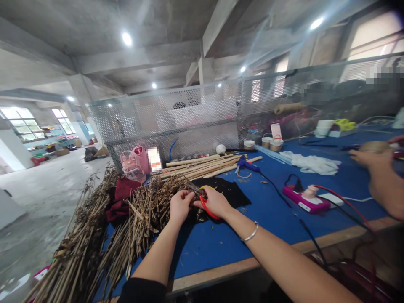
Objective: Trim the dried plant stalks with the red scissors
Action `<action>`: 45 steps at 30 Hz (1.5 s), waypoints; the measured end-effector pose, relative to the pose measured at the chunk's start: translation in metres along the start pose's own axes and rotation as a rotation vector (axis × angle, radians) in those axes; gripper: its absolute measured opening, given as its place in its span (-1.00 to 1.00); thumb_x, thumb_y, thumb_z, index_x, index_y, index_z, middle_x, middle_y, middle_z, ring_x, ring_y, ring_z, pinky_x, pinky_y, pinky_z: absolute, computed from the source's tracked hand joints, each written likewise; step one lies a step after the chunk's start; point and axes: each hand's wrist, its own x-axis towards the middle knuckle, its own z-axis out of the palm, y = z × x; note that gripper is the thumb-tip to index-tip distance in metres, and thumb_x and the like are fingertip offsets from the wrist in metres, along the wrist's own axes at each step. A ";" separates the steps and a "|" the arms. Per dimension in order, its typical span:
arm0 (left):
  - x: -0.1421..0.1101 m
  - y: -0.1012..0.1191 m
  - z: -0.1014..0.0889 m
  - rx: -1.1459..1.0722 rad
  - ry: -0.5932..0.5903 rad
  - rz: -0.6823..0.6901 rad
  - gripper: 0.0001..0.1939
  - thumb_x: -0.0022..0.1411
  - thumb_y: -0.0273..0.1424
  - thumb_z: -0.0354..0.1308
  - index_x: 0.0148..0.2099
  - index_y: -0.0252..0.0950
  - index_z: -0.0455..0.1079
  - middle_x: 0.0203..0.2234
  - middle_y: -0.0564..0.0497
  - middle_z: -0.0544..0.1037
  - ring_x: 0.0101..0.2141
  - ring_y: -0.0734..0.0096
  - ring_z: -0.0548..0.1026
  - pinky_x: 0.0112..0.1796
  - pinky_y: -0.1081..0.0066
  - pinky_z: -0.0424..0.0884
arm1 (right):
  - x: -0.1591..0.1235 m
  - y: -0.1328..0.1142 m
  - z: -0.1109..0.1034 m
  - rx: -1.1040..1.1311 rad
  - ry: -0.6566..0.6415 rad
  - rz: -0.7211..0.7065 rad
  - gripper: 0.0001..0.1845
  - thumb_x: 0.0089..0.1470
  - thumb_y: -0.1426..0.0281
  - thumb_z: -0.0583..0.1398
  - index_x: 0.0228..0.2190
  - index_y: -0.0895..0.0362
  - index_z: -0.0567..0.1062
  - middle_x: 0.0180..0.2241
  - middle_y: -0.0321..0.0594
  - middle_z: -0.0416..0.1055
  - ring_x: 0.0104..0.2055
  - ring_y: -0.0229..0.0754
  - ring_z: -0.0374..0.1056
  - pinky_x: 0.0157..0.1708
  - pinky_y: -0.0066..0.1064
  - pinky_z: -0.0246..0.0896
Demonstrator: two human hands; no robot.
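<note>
Right grip (217,202) clasping red-handled scissors (206,208), left grip (182,206) bunched near dried stems (150,208), hold unclear

Workshop, concrete beams (139,57), perforated metal screen (208,109), blue worktable (268,214), glue gun (242,162)

The head view looks forward and down over the nearby blue tabletop (265,207).

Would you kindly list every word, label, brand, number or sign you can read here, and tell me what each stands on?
No text can be read in this picture.
White item beside the pink bag: pixelated, unreadable.
Pale card by the tubs: too small and blurred.
Power strip: marks on its side, too small to read.
Scissors: no lettering visible.
</note>
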 end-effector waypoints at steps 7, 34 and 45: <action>0.001 -0.003 -0.002 0.034 0.010 0.104 -0.72 -0.05 -0.21 0.15 -0.41 -0.37 0.39 -0.65 0.07 0.41 -0.64 0.58 0.29 -0.62 0.57 0.20 | 0.000 0.000 0.002 0.052 -0.005 -0.053 -0.54 -0.17 0.04 0.19 -0.36 0.14 0.30 -0.34 -0.19 0.33 -0.34 -0.21 0.26 -0.42 -0.47 0.01; 0.001 -0.006 0.000 -0.020 0.015 0.063 -0.72 0.01 -0.26 0.10 -0.33 -0.39 0.43 -0.55 -0.03 0.50 -0.60 0.52 0.36 -0.60 0.55 0.22 | -0.002 -0.002 0.001 -0.044 -0.066 0.048 -0.48 -0.15 -0.10 0.09 -0.38 0.10 0.31 -0.42 -0.20 0.41 -0.36 -0.14 0.34 -0.52 -0.46 -0.07; 0.000 -0.002 0.001 -0.078 0.051 0.037 -0.71 0.01 -0.26 0.10 -0.27 -0.37 0.42 -0.53 -0.03 0.49 -0.60 0.53 0.36 -0.61 0.55 0.24 | 0.001 0.002 0.003 -0.006 -0.041 0.033 -0.50 -0.12 -0.08 0.08 -0.36 0.10 0.32 -0.40 -0.21 0.41 -0.37 -0.18 0.33 -0.49 -0.48 -0.05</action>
